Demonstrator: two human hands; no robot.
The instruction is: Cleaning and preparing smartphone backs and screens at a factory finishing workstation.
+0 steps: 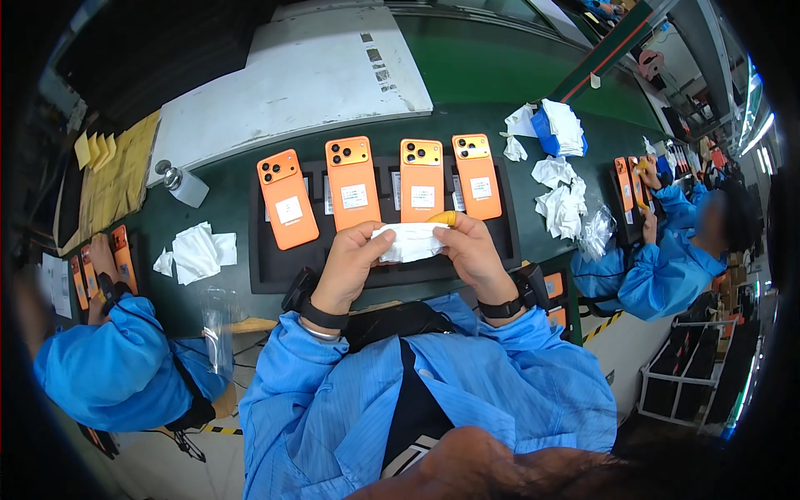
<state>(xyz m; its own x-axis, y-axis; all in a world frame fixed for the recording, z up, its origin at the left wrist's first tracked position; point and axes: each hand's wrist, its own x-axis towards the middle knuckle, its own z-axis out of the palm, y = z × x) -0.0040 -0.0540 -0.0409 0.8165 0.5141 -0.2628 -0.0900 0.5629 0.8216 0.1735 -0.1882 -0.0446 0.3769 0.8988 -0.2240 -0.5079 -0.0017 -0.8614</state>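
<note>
- In the head view, the left hand (pixel 354 259) pinched 1 end of a folded white cloth (pixel 412 242) between thumb and fingers; the right hand (pixel 477 255) gripped the other end, with a yellow finger cot (pixel 442 218) on 1 fingertip.
- The cloth was held out over the near part of a black tray (pixel 271 271); whether it touched anything beneath was hard to tell from above.
- Of 4 orange smartphones in the tray, the 2 middle ones, the left-middle smartphone (pixel 351 177) and the right-middle smartphone (pixel 422 175), lay nearest the cloth; a low knuckle could nudge them askew.
- White labels showed on all 4 backs; hard rubbing could lift a label's corner.
- The leftmost smartphone (pixel 288 190) lay slanted, so a brushing forearm could turn it further.
- A black wrist device (pixel 298 290) sat close to the tray's near edge; a careless swing could jolt the tray.
- Crumpled white cloths (pixel 198 252) lay left of the tray; reusing a gritty piece could scratch a back.
</note>
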